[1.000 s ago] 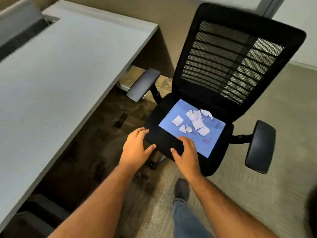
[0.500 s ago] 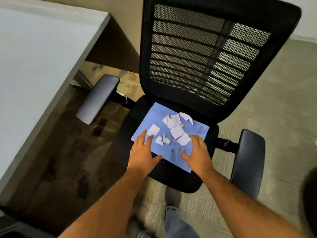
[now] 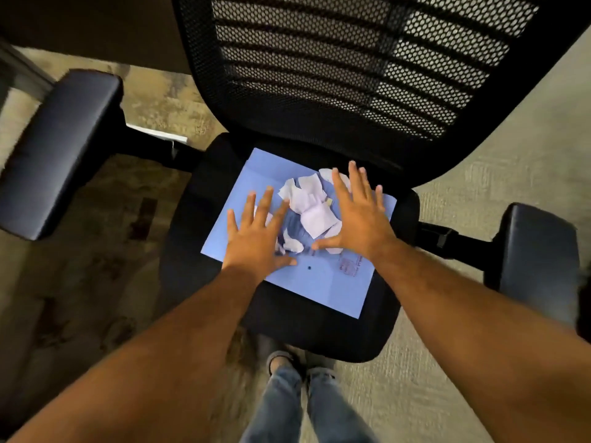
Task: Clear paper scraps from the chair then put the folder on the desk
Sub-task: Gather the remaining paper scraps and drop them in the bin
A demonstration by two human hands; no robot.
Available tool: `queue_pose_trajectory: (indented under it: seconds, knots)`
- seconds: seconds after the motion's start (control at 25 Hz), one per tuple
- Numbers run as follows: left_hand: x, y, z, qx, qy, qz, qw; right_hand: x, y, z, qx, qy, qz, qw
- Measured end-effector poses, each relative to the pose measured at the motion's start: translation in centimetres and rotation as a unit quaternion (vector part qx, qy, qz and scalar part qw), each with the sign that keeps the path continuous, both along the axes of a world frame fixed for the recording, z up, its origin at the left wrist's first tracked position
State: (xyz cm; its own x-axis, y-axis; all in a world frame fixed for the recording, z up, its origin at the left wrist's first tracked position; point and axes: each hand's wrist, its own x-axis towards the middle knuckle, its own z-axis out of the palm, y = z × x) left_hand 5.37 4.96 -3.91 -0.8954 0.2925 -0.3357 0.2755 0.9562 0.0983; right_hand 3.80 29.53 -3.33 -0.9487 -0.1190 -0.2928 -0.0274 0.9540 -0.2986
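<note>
A light blue folder [image 3: 323, 282] lies flat on the black seat [image 3: 319, 337] of an office chair. Several white paper scraps [image 3: 311, 203] are bunched in a heap on the folder's far half. My left hand [image 3: 256, 235] lies palm down, fingers spread, on the folder at the left of the heap and covers some scraps. My right hand [image 3: 358, 215] lies palm down, fingers spread, at the right of the heap, over its edge. Neither hand holds anything. The desk is out of view.
The chair's mesh backrest [image 3: 351, 68] rises right behind the folder. Padded armrests stand at the left [image 3: 60, 148] and right [image 3: 537, 260]. My jeans legs and shoes [image 3: 300, 398] are below the seat's front edge, on carpet.
Both hands have moved forward from the seat's front edge onto the folder and closed in on the scraps, which now lie bunched together. The view has moved closer; the desk has left the frame.
</note>
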Motion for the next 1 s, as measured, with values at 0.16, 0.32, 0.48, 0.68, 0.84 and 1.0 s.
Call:
queue_pose_trajectory:
  seconds: [0.16, 0.32, 0.48, 0.68, 0.84, 1.0]
  knots:
    - [-4.4, 0.5, -2.2, 0.015, -0.003, -0.055, 0.998, -0.8, -0.4, -3.0, -0.020, -0.034, -0.012, 0.999]
    - [-6.8, 0.8, -3.4, 0.062, 0.012, -0.162, 0.985, 1.1, -0.9, -5.0, 0.019, 0.024, -0.001, 1.000]
    - [-7.4, 0.6, -4.4, 0.101, 0.001, -0.207, 0.973, 1.4, -0.9, -5.5, -0.032, 0.081, -0.012, 0.996]
    - [-6.0, 0.9, -5.8, 0.214, 0.075, -0.148, 0.963, 1.5, -1.1, -5.6, -0.047, 0.113, -0.014, 0.992]
    - [-5.9, 1.0, -6.0, 0.184, 0.117, -0.103, 0.970, 1.5, -0.9, -6.0, -0.050, 0.143, -0.009, 0.988]
    - [-5.7, 1.2, -6.0, 0.187, 0.118, -0.094, 0.971, 1.7, -0.8, -5.7, -0.093, 0.139, -0.040, 0.985]
